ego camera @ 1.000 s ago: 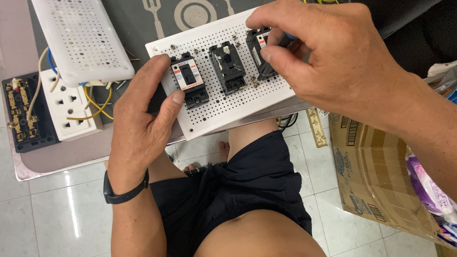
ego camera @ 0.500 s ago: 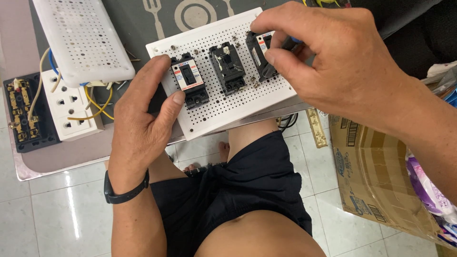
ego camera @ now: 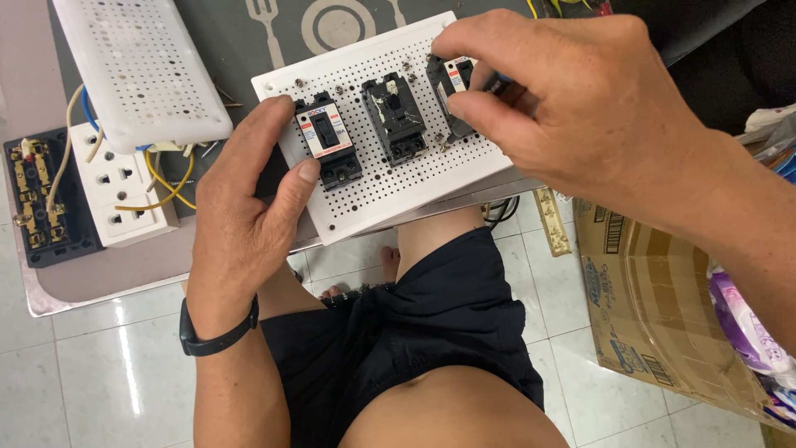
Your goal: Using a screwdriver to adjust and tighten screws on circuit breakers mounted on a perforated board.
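Observation:
A white perforated board (ego camera: 390, 195) lies tilted on the table edge, carrying three black circuit breakers. My left hand (ego camera: 249, 216) grips the board's left side, thumb resting beside the left breaker (ego camera: 328, 141). The middle breaker (ego camera: 395, 118) stands free. My right hand (ego camera: 572, 108) pinches the right breaker (ego camera: 452, 95) at the board's upper right, fingers wrapped around its top and side, hiding most of it. A black band is on my left wrist.
A second white perforated panel (ego camera: 137, 66) lies upper left over yellow and blue wires. A white socket strip (ego camera: 120, 191) and a black terminal block (ego camera: 37, 199) sit at the left. A cardboard box (ego camera: 655, 315) stands on the tiled floor at right.
My right hand has shifted slightly on the right breaker, fingers closing more around it. The left hand and the board stay as they were.

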